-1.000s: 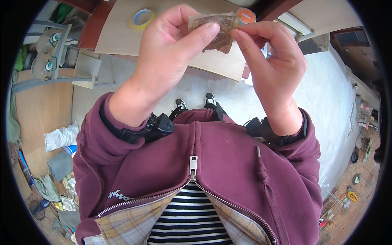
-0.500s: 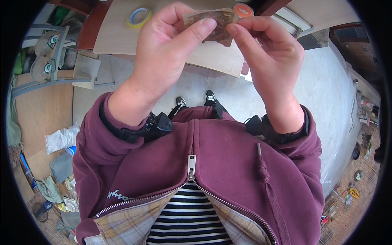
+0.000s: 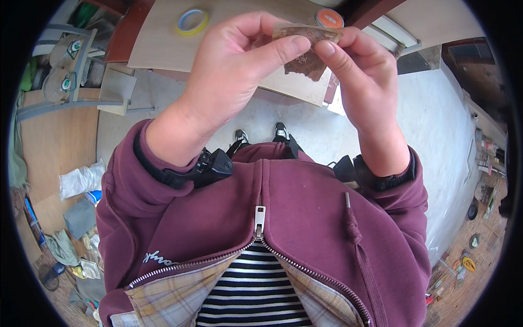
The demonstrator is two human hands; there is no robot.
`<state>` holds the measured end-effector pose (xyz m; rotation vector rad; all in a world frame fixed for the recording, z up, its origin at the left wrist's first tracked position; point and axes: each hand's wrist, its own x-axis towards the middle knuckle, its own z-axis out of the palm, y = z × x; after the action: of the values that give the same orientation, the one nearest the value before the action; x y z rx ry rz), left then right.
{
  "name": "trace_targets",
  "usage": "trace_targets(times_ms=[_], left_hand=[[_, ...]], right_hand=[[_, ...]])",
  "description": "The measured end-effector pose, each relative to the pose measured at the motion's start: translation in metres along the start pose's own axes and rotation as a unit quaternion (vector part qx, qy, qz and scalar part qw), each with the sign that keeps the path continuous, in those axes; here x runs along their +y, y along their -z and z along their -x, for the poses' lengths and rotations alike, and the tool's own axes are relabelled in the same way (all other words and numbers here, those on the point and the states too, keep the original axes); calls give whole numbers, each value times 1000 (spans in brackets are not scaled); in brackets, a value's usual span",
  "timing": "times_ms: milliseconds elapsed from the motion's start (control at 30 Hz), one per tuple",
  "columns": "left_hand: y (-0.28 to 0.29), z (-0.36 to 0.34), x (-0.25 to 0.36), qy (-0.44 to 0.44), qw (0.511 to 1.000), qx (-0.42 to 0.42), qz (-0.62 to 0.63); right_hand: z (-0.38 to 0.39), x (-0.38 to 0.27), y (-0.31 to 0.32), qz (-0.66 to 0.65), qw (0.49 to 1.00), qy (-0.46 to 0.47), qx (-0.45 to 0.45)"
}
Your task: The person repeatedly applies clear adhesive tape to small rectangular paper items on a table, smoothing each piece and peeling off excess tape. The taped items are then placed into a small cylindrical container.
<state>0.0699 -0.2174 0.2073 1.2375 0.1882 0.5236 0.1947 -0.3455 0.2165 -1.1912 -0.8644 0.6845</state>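
Observation:
Above the table's near edge I hold a torn banknote (image 3: 308, 64), a small brown printed piece of paper with a ragged lower edge. My left hand (image 3: 229, 71) pinches its upper left part, thumb lying across the front. At the upper right, my right hand (image 3: 370, 82) pinches it between thumb and fingers. Both thumb tips are close together on the paper, and the fingers behind it are partly hidden. Beyond my left hand, a roll of yellow tape (image 3: 204, 25) lies on the table. Just past the banknote sits a round container with an orange lid (image 3: 329, 18).
The pale wooden table (image 3: 163, 46) spans the top of the view. A metal-framed rack (image 3: 81, 71) stands at the left, near a white bag (image 3: 81, 179). Assorted items, including a yellow coil (image 3: 468, 264), lie on the floor at the lower right.
Both hands and the banknote have shifted right and slightly nearer to me. The thumbs have drawn closer together, and more of the ragged lower edge shows.

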Motion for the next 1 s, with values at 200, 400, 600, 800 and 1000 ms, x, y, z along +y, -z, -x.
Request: trace_targets(times_ms=[200, 400, 600, 800, 1000], left_hand=[[5, 1, 4, 28, 1000, -7, -11], [13, 4, 11, 18, 998, 7, -52], [-8, 2, 11, -159, 975, 107, -116], [7, 6, 20, -331, 826, 26, -456], [10, 12, 12, -259, 868, 75, -416]], right_hand=[[1, 1, 1, 39, 999, -25, -27], [0, 3, -6, -29, 998, -47, -2], [-1, 1, -3, -50, 996, -68, 16], [-4, 6, -3, -30, 998, -51, 34], [0, 6, -11, -57, 997, -44, 28]])
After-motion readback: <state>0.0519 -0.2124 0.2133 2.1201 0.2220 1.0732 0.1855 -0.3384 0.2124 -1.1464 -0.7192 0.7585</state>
